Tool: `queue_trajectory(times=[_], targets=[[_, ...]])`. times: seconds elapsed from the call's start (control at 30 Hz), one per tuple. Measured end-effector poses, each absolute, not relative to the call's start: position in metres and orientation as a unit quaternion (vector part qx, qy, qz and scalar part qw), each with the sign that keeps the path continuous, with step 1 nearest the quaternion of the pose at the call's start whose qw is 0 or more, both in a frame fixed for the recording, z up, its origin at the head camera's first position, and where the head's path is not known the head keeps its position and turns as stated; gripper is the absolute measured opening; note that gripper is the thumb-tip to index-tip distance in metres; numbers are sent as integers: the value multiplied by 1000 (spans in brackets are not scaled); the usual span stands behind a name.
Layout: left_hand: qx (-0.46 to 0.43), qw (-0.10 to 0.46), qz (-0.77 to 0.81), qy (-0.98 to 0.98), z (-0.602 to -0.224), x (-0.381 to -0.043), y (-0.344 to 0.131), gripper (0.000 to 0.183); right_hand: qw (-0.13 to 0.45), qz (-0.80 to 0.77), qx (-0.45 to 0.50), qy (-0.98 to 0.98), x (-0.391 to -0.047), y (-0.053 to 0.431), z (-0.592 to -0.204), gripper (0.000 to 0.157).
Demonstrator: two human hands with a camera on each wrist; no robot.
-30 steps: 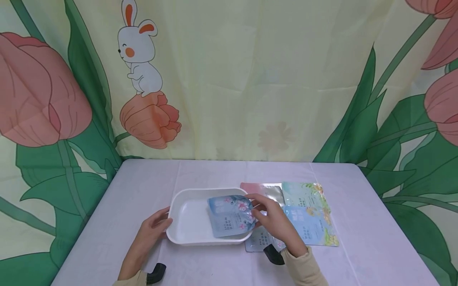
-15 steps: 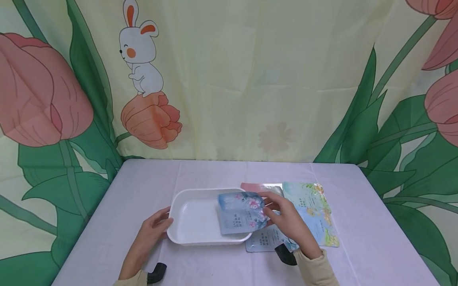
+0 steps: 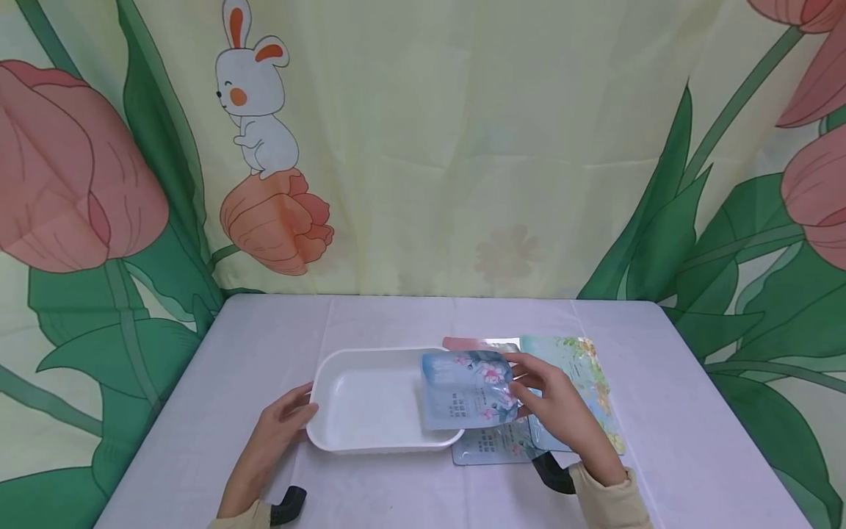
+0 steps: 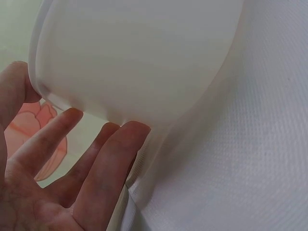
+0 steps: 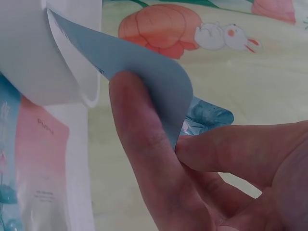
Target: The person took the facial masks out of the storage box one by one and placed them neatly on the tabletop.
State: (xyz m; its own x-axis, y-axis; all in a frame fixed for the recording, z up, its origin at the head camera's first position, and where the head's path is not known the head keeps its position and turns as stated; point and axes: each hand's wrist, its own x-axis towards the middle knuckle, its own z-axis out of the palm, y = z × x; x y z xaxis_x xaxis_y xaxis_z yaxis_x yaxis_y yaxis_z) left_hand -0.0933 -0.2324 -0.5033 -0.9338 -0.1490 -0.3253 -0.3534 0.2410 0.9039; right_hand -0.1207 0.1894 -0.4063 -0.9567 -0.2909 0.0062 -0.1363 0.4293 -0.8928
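Note:
A white plastic tray (image 3: 366, 411) stands on the table. My left hand (image 3: 280, 419) holds its left end, thumb at the rim and fingertips against the outer wall (image 4: 139, 62), as the left wrist view shows. My right hand (image 3: 558, 400) pinches a blue sachet (image 3: 459, 389) with pink flowers by its right edge, between thumb and fingers. The sachet is held flat side up across the tray's right end and hides part of the rim. Seen from the right wrist, the sachet (image 5: 144, 62) bends upward in a curve near the fingers.
More flat sachets lie to the right of the tray: a green floral one (image 3: 555, 349), a pink and silver one (image 3: 472, 344) and a blue one (image 3: 489, 448) partly under the right hand. A printed curtain (image 3: 423, 147) hangs behind the white-covered table (image 3: 370, 499).
My right hand has moved right with the blue sachet, from over the tray's inside to across its right rim. The left hand and the tray have stayed put.

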Motion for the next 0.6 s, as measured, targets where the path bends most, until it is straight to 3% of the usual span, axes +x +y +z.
queue_trajectory(times=[0.6], targets=[[-164, 85, 590, 786, -505, -95, -233, 68, 42, -475, -98, 874, -110, 217, -381, 47]])
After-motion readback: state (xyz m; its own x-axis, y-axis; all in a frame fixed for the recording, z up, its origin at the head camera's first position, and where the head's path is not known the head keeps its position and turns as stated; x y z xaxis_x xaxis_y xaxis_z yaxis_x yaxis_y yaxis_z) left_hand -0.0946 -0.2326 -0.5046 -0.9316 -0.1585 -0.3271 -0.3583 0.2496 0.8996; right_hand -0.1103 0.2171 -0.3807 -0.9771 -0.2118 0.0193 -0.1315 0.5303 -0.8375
